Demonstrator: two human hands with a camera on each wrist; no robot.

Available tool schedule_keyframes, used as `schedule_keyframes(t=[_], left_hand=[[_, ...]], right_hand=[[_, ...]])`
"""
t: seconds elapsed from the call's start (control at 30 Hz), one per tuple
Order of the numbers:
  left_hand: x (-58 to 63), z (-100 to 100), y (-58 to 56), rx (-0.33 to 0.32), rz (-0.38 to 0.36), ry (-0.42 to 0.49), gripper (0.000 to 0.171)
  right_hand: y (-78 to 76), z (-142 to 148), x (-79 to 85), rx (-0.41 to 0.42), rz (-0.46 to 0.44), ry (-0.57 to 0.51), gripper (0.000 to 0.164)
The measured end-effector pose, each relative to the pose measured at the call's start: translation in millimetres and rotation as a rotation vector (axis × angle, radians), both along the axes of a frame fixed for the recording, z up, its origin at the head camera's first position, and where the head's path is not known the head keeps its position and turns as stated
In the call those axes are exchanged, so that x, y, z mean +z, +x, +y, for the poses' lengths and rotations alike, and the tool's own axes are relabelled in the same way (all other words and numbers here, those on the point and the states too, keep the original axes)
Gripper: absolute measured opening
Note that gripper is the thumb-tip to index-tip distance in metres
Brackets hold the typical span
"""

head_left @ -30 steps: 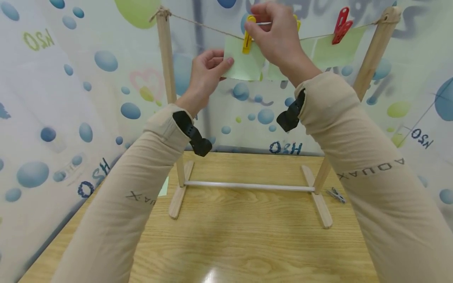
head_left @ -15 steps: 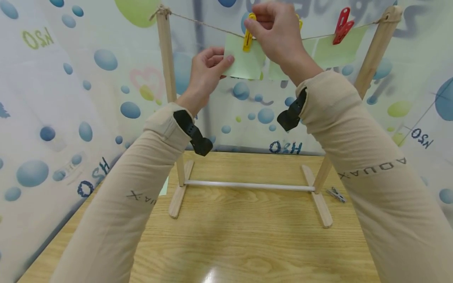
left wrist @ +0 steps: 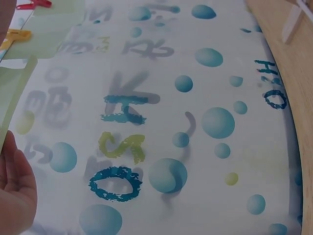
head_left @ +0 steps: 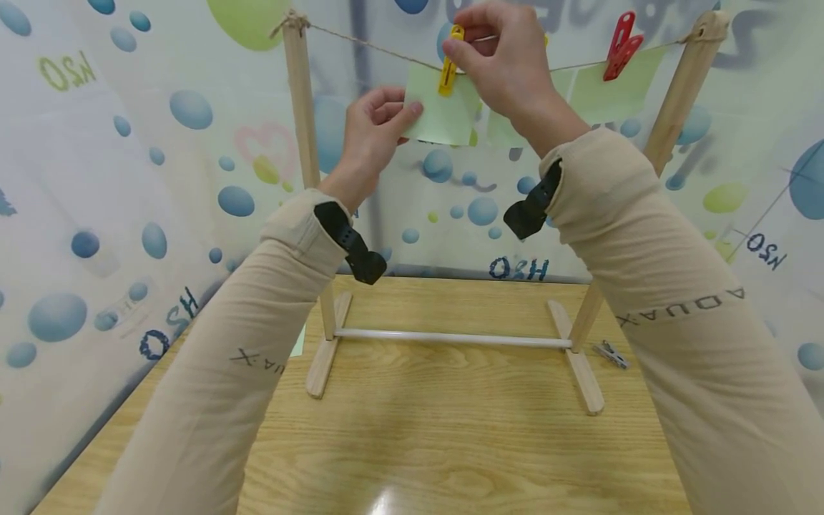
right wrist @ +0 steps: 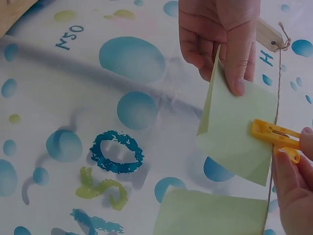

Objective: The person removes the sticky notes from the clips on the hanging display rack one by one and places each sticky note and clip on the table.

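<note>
My left hand (head_left: 373, 139) pinches the left edge of a light green paper (head_left: 438, 118) between thumb and fingers. This paper hangs at a twine line (head_left: 380, 50); in the right wrist view a second flap shows behind its front face. A yellow clothespin (head_left: 447, 77) sits across the paper's top edge at the twine. With thumb and fingers, my right hand (head_left: 508, 64) pinches the clothespin's handle end. The right wrist view shows the clothespin (right wrist: 274, 133) with its tip over the paper (right wrist: 239, 125) and my right fingertips on its handles.
Further right, more green paper (head_left: 611, 93) hangs under a red clothespin (head_left: 621, 50); another yellow clothespin (left wrist: 15, 36) shows in the left wrist view. Wooden posts (head_left: 302, 121) hold the twine, with a white rod (head_left: 450, 337) below. A grey clothespin (head_left: 611, 354) lies on the table (head_left: 450, 429).
</note>
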State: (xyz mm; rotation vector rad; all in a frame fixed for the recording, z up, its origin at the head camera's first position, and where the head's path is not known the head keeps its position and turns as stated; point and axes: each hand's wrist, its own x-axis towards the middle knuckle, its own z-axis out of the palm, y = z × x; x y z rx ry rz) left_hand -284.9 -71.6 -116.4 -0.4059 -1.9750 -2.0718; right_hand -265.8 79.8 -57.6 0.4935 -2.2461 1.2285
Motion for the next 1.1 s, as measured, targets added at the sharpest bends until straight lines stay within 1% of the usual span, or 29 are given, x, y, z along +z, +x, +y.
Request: schedule_keyframes(t=[0.2,0.27,0.33,0.37,0.5,0.57,0.6,0.7,0.87,1.03,1.1], left_hand=[[-0.2,-1,-0.4,0.001,0.000,0.010,0.020],[-0.1,-1,-0.7,0.001,0.001,0.014,0.020],[-0.2,-1,-0.9,0.002,0.003,0.016,0.020],[-0.2,-1,-0.9,0.002,0.003,0.016,0.020],[-0.3,-1,-0.6,0.005,0.001,0.019,0.020],[-0.5,-1,-0.3,0.006,0.001,0.019,0.020],[-0.6,-1,-0.2,0.007,0.001,0.020,0.020],[-1.0,-1,0.0,0.011,0.001,0.022,0.019],[-2.2,-2,-0.1,0.013,0.000,0.034,0.018],[-2.9,-3,-0.4,0.013,-0.003,0.040,0.019],[-2.9,-3,-0.5,0.015,-0.004,0.042,0.020]], right_hand=[[0.6,1,0.3,-0.002,0.055,0.008,0.032],[-7.0,3,-0.1,0.014,0.064,-0.018,0.031],[-22.0,7,-0.7,0.039,0.069,-0.049,0.030],[-32.1,10,-1.4,0.058,0.071,-0.073,0.030],[-78.1,21,-4.2,0.121,0.087,-0.141,0.035],[-93.7,24,-5.1,0.144,0.095,-0.161,0.037],[-97.5,25,-5.1,0.148,0.100,-0.163,0.037],[-99.6,25,-4.4,0.162,0.108,-0.168,0.038],[-94.6,26,-2.0,0.181,0.114,-0.190,0.036],[-83.6,27,0.8,0.202,0.098,-0.238,0.035],[-78.7,27,2.1,0.189,0.094,-0.234,0.037]])
